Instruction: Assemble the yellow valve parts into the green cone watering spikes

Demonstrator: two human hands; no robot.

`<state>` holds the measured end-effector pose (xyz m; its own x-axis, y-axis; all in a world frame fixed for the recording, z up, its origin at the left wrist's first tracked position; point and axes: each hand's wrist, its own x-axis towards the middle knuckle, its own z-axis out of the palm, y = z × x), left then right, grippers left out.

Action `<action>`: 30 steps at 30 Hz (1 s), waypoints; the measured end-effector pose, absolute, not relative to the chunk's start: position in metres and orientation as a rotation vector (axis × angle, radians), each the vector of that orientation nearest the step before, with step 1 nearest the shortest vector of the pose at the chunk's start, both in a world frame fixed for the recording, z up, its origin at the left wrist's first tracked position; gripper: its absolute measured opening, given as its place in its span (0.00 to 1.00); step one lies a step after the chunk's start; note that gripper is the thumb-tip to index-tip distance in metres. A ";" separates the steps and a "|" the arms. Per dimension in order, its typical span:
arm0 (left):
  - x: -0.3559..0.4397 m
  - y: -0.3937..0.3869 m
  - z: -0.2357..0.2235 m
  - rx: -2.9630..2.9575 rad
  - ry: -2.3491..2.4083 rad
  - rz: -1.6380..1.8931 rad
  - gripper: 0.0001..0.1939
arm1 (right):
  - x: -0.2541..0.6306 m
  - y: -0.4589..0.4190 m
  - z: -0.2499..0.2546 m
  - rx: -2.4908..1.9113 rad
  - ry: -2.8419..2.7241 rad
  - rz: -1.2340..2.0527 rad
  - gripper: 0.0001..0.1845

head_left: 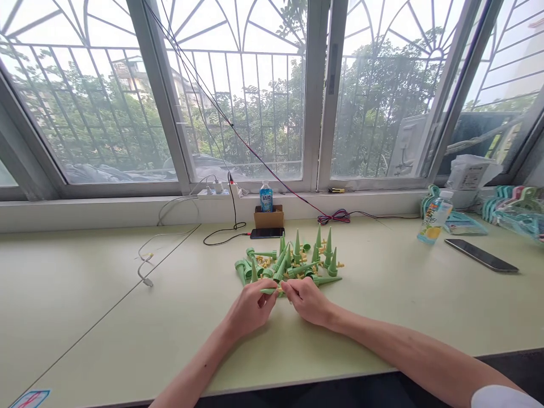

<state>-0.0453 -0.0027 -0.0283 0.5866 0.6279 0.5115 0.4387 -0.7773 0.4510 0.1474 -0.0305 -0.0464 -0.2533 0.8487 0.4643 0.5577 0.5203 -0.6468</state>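
Observation:
My left hand [253, 303] is closed around a pale green plant watering spike [267, 290], which lies sideways with its tip to the left. At the spike's right end sits a small yellow valve [280, 289]. The fingers of my right hand [309, 300] pinch together at that valve, partly covering it. Just beyond both hands is a loose heap of green watering spikes [280, 263], several upright and others lying down. Small yellow valves [264, 261] are scattered among them.
A blue-labelled bottle [266, 198] stands in a cardboard box [276, 220] behind a black phone [267, 233]. Farther right are a drink bottle [434, 221], another phone [480, 255] and plastic hangers [521, 204]. A white cable [147, 280] lies left; bundled wires [335, 216] rest near the windowsill.

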 end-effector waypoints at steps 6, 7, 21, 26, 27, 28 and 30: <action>-0.046 -0.004 -0.027 2.562 0.861 1.002 0.09 | 0.148 -0.028 -0.049 -1.140 -1.943 0.444 0.27; -0.045 -0.004 -0.027 2.567 0.861 1.009 0.10 | 0.148 -0.028 -0.049 -1.138 -1.936 0.446 0.27; -0.044 -0.006 -0.026 2.542 0.884 1.036 0.09 | 0.145 -0.034 -0.041 -1.069 -1.900 0.496 0.12; -0.045 -0.005 -0.028 2.588 0.867 1.017 0.08 | 0.145 -0.031 -0.044 -1.103 -1.905 0.461 0.15; -0.045 -0.004 -0.028 2.597 0.863 1.020 0.08 | 0.145 -0.031 -0.044 -1.111 -1.908 0.457 0.15; -0.045 -0.004 -0.028 2.603 0.859 1.024 0.08 | 0.145 -0.031 -0.045 -1.120 -1.911 0.455 0.15; -0.045 -0.004 -0.029 2.610 0.857 1.029 0.08 | 0.145 -0.031 -0.045 -1.137 -1.914 0.447 0.16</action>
